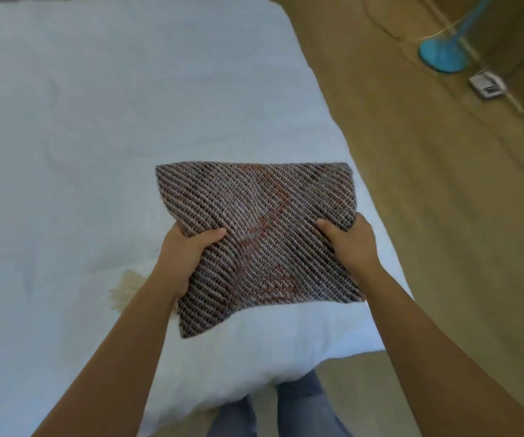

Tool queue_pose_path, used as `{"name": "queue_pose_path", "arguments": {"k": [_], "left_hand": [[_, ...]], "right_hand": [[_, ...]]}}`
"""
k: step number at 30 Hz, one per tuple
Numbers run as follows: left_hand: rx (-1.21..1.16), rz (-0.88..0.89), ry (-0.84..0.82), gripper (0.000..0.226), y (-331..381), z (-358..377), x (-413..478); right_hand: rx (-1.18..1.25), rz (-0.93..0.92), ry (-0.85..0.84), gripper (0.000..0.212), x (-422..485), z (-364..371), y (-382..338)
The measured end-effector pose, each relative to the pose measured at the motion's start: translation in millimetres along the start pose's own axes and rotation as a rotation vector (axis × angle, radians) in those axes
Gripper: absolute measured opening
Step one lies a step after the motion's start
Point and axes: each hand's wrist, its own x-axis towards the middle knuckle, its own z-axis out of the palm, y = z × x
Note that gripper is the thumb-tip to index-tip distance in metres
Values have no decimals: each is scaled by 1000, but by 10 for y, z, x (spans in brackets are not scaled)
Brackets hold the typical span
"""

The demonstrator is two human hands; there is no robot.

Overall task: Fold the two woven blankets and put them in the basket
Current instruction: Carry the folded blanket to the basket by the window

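Folded woven blanket [263, 216] held over bed [96, 121]. Left grip [188, 257] and right grip [349, 244] each clamp a side edge, thumbs on top; I judge this keeps the folds together. Basket not visible.

A bedroom at home: white-sheeted bed [128, 121], tan floor [443, 216], blue fan base [442, 55].

the left arm [122, 342] and right arm [427, 326] are both stretching forward, converging on the folded blanket [263, 216]. the left hand [188, 257] is gripping the blanket's left edge, thumb lying on top, fingers hidden beneath. the right hand [350, 244] is gripping its right edge the same way. the legs [298, 405] are standing below its near edge.
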Motion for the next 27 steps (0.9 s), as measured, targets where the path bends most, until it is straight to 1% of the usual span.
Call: {"name": "queue_pose_path", "arguments": {"k": [3, 6, 9, 11, 13, 16, 18, 21, 27], "left_hand": [[51, 36, -146, 34, 188, 400, -222], [114, 56, -315, 33, 240, 976, -512], [212, 66, -491, 38, 153, 1626, -915], [278, 69, -615, 34, 14, 2075, -1252], [349, 67, -733, 29, -191, 2518, -1646], [433, 45, -898, 26, -598, 3124, -2344], [482, 24, -1000, 26, -912, 3466, -2859], [567, -8, -1125, 26, -1444, 3926, -3701], [756, -18, -1389, 28, -2421, 4669, -5493]], "right_hand": [[26, 25, 121, 51, -299, -580, 86], [86, 80, 252, 50, -671, -1212, 328], [186, 188, 424, 43, -1165, -1847, 774], [286, 273, 520, 44, -1540, -2242, 1141], [359, 349, 619, 40, -1957, -2615, 1545], [413, 419, 744, 29, -2663, -3149, 2172], [434, 463, 819, 28, -3175, -3472, 2574], [457, 519, 956, 19, -3988, -3895, 3143], [577, 714, 1261, 18, -5639, -4466, 4106]]}}
